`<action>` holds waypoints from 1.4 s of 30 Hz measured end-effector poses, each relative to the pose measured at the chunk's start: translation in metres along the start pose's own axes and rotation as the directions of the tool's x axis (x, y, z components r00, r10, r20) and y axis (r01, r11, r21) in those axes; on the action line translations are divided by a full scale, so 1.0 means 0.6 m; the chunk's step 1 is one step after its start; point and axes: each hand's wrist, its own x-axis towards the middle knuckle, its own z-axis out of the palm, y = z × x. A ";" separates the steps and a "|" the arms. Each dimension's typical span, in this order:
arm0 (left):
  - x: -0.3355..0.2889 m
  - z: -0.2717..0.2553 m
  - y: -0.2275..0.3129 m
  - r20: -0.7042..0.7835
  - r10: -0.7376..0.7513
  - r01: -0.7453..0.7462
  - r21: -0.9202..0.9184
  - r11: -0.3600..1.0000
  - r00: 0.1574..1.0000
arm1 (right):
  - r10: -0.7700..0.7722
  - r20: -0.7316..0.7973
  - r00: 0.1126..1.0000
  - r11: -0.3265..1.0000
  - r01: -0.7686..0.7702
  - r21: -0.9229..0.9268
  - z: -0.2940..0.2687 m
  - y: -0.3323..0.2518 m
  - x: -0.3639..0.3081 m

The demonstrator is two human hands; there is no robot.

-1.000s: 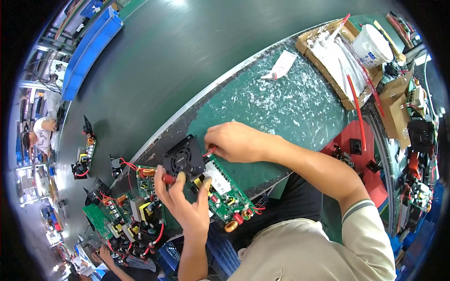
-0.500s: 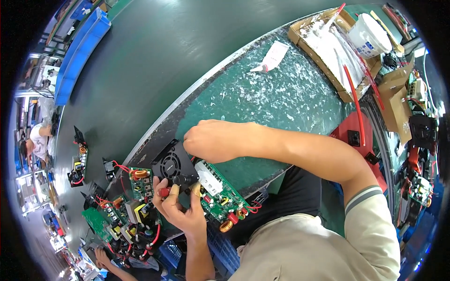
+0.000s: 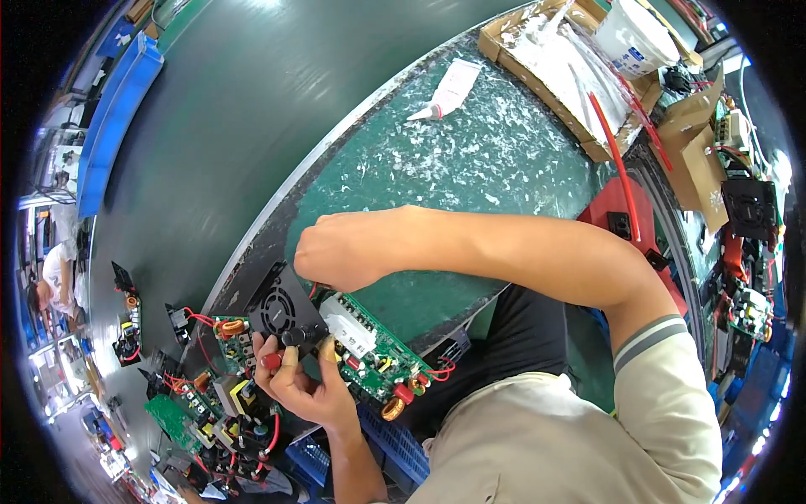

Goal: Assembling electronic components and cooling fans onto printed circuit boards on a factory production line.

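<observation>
The left hand (image 3: 302, 391) gripped the lower edge of a black fan panel (image 3: 281, 307), thumb and fingers closed around it beside a black knob and a small red part. The panel stood tilted at the upper left end of a green board (image 3: 382, 361). The right hand (image 3: 340, 248), its back turned to view, was at the panel's upper right corner; its fingers were hidden, and I could not tell whether they gripped anything.

The board carried a white label. Its lower end, bearing a copper coil and red wires, reached past the near edge of the bench (image 3: 470, 168) as seen from above; I could not tell what bore its weight there.

Room was tight on the left: more boards (image 3: 218, 412) sat crowded just beside the left hand. The bench's far metal edge (image 3: 306, 168) ran past the panel and the right hand. Beyond the right forearm, the white-flecked bench opened out. A white tube (image 3: 453, 88) lay there near the far edge, with a carton (image 3: 541, 99) and bucket (image 3: 634, 38) to its right, all well apart from both hands.
</observation>
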 end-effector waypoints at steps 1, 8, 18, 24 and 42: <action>-0.002 0.000 -0.001 0.004 0.002 -0.002 -0.003 1.000 1.000 | 0.004 -0.002 1.000 1.000 -0.004 0.000 0.000 0.002 0.000; -0.006 -0.001 -0.007 -0.040 0.105 -0.100 0.110 0.989 0.994 | -0.021 0.004 1.000 1.000 0.021 0.004 0.000 0.002 0.003; -0.012 0.002 -0.012 -0.097 0.113 -0.100 0.130 0.986 0.989 | -0.078 0.035 0.996 0.997 0.078 -0.009 -0.007 0.007 0.015; -0.011 0.002 -0.011 -0.105 0.100 -0.087 0.121 0.989 0.989 | -0.063 0.083 0.995 0.998 0.064 -0.009 -0.010 0.011 0.021; -0.015 0.009 -0.009 -0.141 0.054 -0.045 0.068 0.997 0.989 | -0.067 0.238 0.969 0.998 0.069 0.000 -0.002 0.023 0.059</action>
